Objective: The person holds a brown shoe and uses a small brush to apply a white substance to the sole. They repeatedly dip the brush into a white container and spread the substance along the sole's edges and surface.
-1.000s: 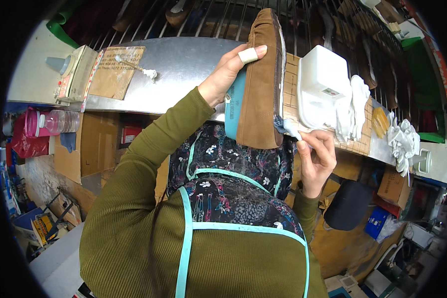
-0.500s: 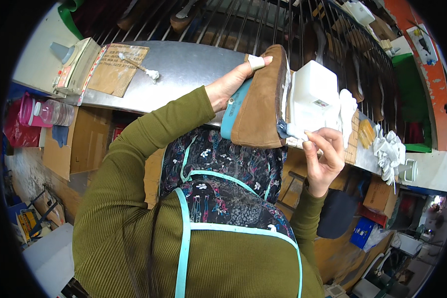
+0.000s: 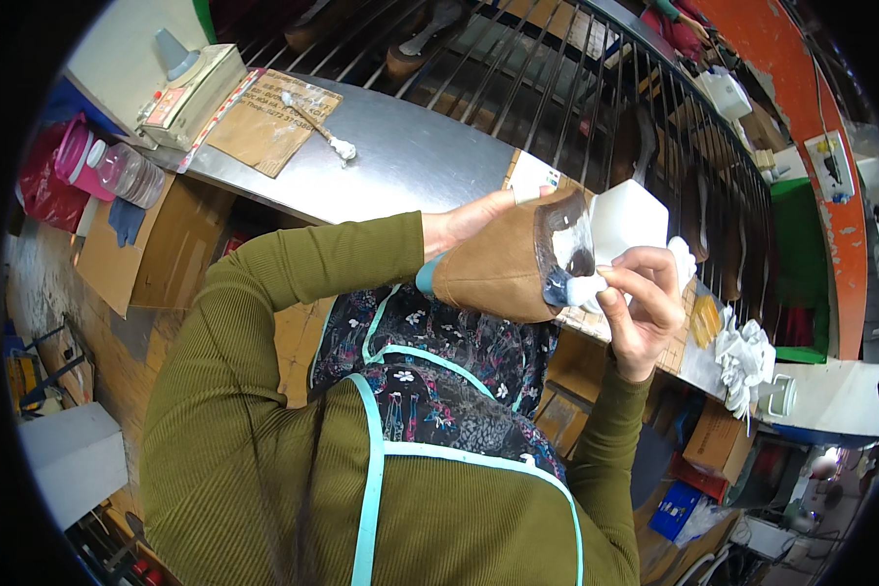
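Note:
A brown suede shoe upper [image 3: 488, 273] is stretched over a teal last, which shows at its left end. My left hand [image 3: 464, 220] is wrapped round it from the far left side, its fingers partly hidden behind it. The underside of the shoe faces right, with dark, shiny, wet-looking patches around a white middle. My right hand [image 3: 644, 303] pinches a small white wad [image 3: 584, 290] between thumb and fingertips. That wad touches the near end of the underside, beside a dark blue patch [image 3: 556, 287]. Just beyond stands a white square container [image 3: 631, 220].
On the metal bench [image 3: 410, 146] lies a cardboard piece [image 3: 273, 127] with a white-tipped stick [image 3: 312, 122]. A rack of metal bars [image 3: 547, 88] carrying shoes runs behind. Crumpled white gloves [image 3: 744, 356] and a yellowish block [image 3: 705, 320] lie to the right.
The shoe has tilted and swung lower, so its underside now shows more. My right hand has kept the white wad against its edge. The whole view has shifted.

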Tool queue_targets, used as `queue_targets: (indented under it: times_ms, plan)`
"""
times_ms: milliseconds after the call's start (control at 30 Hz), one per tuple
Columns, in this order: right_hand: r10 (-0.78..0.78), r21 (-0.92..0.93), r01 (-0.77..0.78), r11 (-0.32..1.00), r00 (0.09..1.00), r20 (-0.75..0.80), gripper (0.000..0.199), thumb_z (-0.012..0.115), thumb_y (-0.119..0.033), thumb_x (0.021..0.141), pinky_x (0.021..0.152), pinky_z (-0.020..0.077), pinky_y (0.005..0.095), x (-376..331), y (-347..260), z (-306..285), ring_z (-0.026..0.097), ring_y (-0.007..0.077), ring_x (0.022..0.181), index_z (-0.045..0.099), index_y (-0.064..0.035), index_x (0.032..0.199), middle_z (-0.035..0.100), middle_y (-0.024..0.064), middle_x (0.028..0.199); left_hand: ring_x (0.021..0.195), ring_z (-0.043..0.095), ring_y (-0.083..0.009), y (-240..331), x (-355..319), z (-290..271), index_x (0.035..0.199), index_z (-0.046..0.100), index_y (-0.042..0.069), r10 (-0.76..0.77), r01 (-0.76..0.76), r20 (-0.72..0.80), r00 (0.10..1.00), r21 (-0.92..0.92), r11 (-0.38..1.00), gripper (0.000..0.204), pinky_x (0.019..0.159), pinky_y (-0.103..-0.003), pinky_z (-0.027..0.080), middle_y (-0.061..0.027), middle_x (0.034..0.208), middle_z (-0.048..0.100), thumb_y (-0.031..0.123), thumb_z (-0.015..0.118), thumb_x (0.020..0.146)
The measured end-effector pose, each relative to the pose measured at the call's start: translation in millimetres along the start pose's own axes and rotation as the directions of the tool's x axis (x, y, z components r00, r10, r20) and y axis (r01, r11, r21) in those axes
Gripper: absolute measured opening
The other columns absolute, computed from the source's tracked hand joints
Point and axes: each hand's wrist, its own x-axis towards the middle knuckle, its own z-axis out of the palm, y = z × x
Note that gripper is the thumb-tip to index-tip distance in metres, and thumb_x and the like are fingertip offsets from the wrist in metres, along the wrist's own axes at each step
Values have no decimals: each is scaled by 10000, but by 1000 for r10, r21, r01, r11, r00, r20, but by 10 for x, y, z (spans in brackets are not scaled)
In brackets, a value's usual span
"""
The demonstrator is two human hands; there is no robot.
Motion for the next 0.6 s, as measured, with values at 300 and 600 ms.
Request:
queue_targets:
  times_ms: [300, 600]
  plan:
    - [-55, 130, 24, 991, 969, 241, 193, 777, -74, 728, 617, 475, 254, 373, 107, 144, 575, 149, 778, 737, -45, 914, 579, 63, 892, 1128, 554, -191, 35, -410, 202, 1332, 452, 57, -245, 64, 283, 927, 526, 848, 541, 963, -335, 470, -119, 1262, 548, 263, 648, 871]
    - [-127, 308, -42, 950, 852, 509, 216, 797, -86, 706, 626, 474, 263, 622, 301, 254, 571, 144, 783, 746, -57, 914, 581, 49, 876, 1137, 550, -196, -167, -514, 322, 1340, 445, 59, -330, 124, 269, 905, 577, 807, 571, 964, -341, 473, -120, 1273, 540, 339, 610, 870]
